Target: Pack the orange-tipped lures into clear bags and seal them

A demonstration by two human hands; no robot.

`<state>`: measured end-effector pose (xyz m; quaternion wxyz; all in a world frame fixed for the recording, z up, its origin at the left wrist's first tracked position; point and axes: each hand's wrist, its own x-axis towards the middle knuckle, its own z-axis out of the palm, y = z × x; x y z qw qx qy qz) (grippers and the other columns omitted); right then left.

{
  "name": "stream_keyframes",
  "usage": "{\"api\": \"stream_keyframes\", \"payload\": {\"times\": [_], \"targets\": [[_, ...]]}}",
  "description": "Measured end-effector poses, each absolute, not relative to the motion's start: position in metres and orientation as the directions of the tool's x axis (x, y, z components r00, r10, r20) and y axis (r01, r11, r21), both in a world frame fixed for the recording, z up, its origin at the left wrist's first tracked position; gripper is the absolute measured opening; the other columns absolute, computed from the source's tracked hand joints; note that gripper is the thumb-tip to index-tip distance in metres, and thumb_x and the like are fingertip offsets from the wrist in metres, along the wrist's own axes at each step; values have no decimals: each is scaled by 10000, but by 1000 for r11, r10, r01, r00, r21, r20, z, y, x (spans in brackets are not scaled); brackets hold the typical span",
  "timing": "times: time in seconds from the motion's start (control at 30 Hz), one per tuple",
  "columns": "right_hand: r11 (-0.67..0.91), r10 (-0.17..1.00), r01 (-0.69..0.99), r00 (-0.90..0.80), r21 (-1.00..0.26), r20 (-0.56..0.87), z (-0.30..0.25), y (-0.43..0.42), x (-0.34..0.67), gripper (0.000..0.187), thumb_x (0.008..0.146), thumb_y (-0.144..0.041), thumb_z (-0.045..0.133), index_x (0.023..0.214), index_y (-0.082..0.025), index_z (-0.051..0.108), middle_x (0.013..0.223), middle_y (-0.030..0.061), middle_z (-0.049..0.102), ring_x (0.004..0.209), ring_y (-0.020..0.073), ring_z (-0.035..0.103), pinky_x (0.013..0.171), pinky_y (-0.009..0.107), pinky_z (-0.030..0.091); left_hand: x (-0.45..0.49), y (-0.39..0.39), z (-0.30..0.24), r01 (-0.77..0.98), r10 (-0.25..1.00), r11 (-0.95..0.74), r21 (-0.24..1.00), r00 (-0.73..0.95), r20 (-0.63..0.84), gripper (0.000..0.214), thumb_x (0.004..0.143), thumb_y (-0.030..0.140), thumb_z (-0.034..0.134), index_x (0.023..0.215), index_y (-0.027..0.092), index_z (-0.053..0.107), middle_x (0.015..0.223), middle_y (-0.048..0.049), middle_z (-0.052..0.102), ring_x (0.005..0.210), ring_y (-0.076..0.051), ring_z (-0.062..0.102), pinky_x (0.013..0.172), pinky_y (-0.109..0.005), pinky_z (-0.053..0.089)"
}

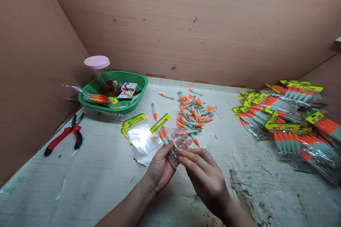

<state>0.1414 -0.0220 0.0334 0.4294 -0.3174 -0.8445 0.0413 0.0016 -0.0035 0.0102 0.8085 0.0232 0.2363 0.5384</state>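
My left hand (160, 168) is closed around a clear plastic bag with a yellow-green BCT LURE header (160, 123). Inside it lie a few fishing lures (167, 134), pale grey with orange tips pointing toward the header. At the bag's near edge, the fingers of my right hand (209, 175) are pinched together on the plastic; whether they also hold a lure is hidden. Just beyond my hands is a loose heap of the same lures (195, 113) with metal hooks. A stack of flat header bags (144, 138) lies beside my left hand.
Many filled lure packets (285, 113) are piled on the right. At the back left stands a green basket (142, 87) holding a pink-lidded jar (97, 62), a small box and more lures. Red-handled pliers (65, 134) lie at the left. Wooden walls enclose the worktop.
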Motion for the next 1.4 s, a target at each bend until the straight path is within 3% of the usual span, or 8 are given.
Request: {"api": "stream_keyframes", "payload": {"times": [0.13, 0.33, 0.57, 0.7, 0.87, 1.13, 1.27, 1.4], "targets": [[613, 767, 500, -193, -611, 611, 35, -6, 172, 192, 843, -86, 537, 996, -189, 589, 924, 77, 639, 866, 183, 598, 727, 338, 514, -11, 3, 20, -897, 881, 367, 248, 250, -401, 506, 915, 227, 424, 1406, 176, 313, 1239, -118, 609, 1115, -270, 582, 979, -452, 452], [551, 805, 735, -344, -395, 484, 0, 52, 211, 125, 873, -149, 483, 889, -166, 606, 847, 72, 595, 801, 183, 560, 675, 313, 483, -27, 14, 20, -938, 891, 289, 193, 189, -413, 489, 941, 195, 342, 1422, 133, 284, 1210, -120, 626, 1118, -217, 582, 1022, -380, 425], [555, 826, 765, -462, -327, 323, -5, 55, 165, 32, 805, -201, 559, 774, -197, 562, 772, 40, 564, 752, 174, 535, 647, 267, 434, -31, 20, 23, -954, 898, 193, 228, 78, -433, 466, 938, 150, 336, 1399, 82, 316, 1142, -149, 660, 1067, -224, 614, 913, -353, 520], [441, 896, 844, -394, -305, 205, -11, 35, 145, 93, 749, -172, 575, 819, -203, 523, 782, 43, 582, 736, 194, 539, 586, 262, 391, -36, 22, 21, -951, 906, 161, 262, 37, -421, 445, 928, 143, 361, 1371, 108, 375, 1158, -137, 655, 1083, -230, 604, 930, -369, 509], [370, 929, 872, -345, -322, 133, -24, 28, 155, 205, 741, -50, 441, 874, -192, 506, 828, 52, 571, 726, 186, 552, 594, 266, 405, -38, 22, 17, -951, 908, 145, 275, 17, -419, 440, 905, 130, 392, 1343, 161, 431, 1193, -114, 639, 1129, -238, 572, 983, -410, 462], [501, 853, 765, -517, -404, 79, -9, 31, 209, 280, 704, 2, 407, 841, -195, 553, 863, 36, 532, 700, 135, 552, 610, 242, 459, -39, 22, 18, -948, 901, 146, 283, 9, -434, 426, 881, 106, 420, 1304, 129, 471, 1168, -112, 654, 1104, -243, 591, 943, -404, 495], [490, 868, 745, -468, -452, 168, -13, 21, 221, 321, 846, -68, 348, 1052, -195, 560, 943, 68, 505, 738, 135, 563, 644, 261, 487, -36, 21, 18, -945, 898, 171, 280, 33, -438, 395, 881, 116, 424, 1267, 134, 507, 1152, -105, 663, 1089, -239, 602, 929, -396, 506], [396, 918, 770, -347, -500, 192, -18, -9, 215, 140, 891, -261, 473, 991, -201, 550, 823, 34, 508, 684, 143, 553, 591, 252, 472, -34, 20, 17, -941, 890, 202, 271, 61, -452, 351, 885, 133, 432, 1216, 134, 548, 1124, -107, 676, 1064, -234, 618, 902, -384, 523]]}}
